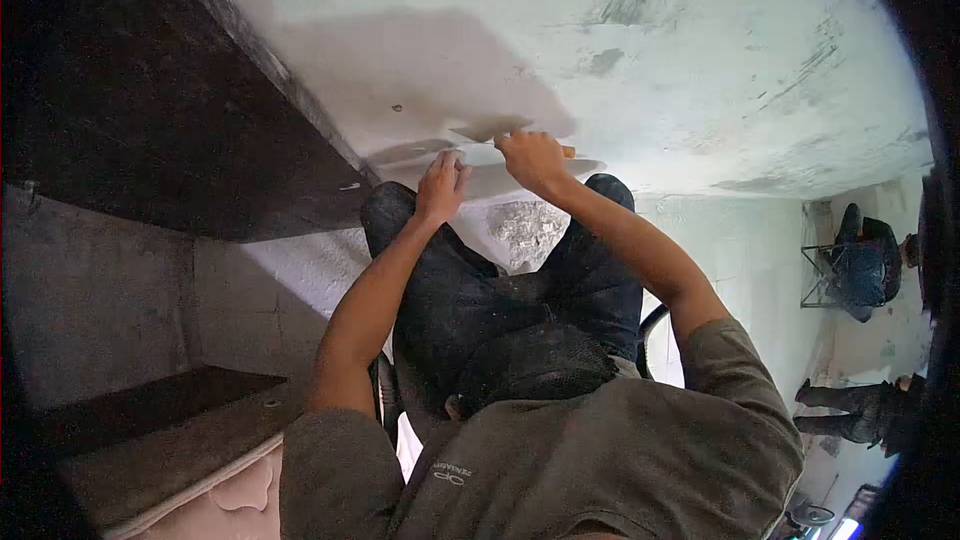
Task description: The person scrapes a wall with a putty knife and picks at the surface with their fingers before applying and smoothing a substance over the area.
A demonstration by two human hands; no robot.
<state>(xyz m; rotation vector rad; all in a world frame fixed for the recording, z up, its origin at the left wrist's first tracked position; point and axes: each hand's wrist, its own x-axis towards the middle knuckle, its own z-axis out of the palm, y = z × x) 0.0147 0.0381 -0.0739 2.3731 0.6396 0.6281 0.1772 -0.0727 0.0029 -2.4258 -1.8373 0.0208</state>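
Observation:
My right hand point(537, 160) is wrapped round a small tool with an orange-brown handle end point(569, 152) showing beside the fingers. Part of the tool lies in shadow against a pale, smudged surface point(620, 70), and its far end is hard to make out. To the left, my left hand point(443, 185) rests at the near edge of that surface, its fingers partly spread, with nothing visible in it. Both hands are above my dark-trousered knees.
A dark panel point(180, 90) borders the pale surface on the left. Below it stands a brown ledge point(170, 440) with a pinkish padded item point(240, 495). At the far right are a seated person point(865, 260) and a standing person point(850, 412).

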